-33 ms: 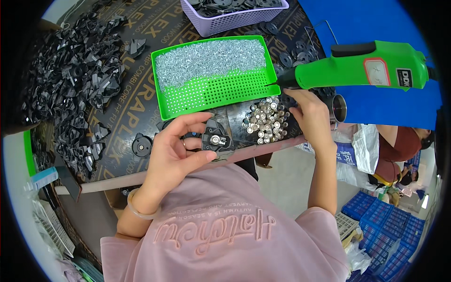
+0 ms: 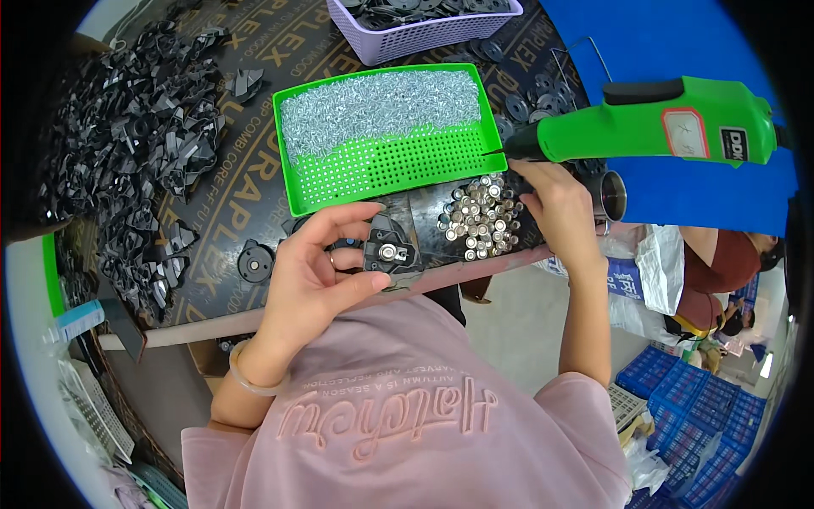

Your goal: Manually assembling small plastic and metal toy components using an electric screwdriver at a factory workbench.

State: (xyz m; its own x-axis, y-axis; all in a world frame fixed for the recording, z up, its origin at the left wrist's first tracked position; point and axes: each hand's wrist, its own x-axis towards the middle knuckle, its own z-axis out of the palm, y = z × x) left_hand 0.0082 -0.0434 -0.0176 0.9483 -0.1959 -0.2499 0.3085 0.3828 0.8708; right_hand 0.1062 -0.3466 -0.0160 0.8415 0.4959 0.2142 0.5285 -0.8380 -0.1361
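My left hand [image 2: 318,271] pinches a black plastic part [image 2: 392,246] near the table's front edge, fingers behind it and thumb along its lower side. A small round silver metal piece [image 2: 387,252] sits in that part. Over to the right, my right hand [image 2: 557,204] reaches up beside a pile of small metal cylinders [image 2: 482,219]. Its thumb and forefinger are apart, and its fingertips are partly hidden at the black nose of a green electric screwdriver [image 2: 636,121]. The screwdriver lies sideways in view, bit pointing left over the rim of a green perforated tray [image 2: 381,168].
Silvery screws [image 2: 381,106] heap in the green tray. Black plastic parts [image 2: 161,119] pile at left; a round black part [image 2: 255,263] lies near my left hand. A purple basket [image 2: 424,42] of black discs stands behind. At right is a metal cup [image 2: 610,195].
The electric screwdriver has shifted slightly right and down, and my right fingers have moved a little. My left hand and its black plastic part look unchanged.
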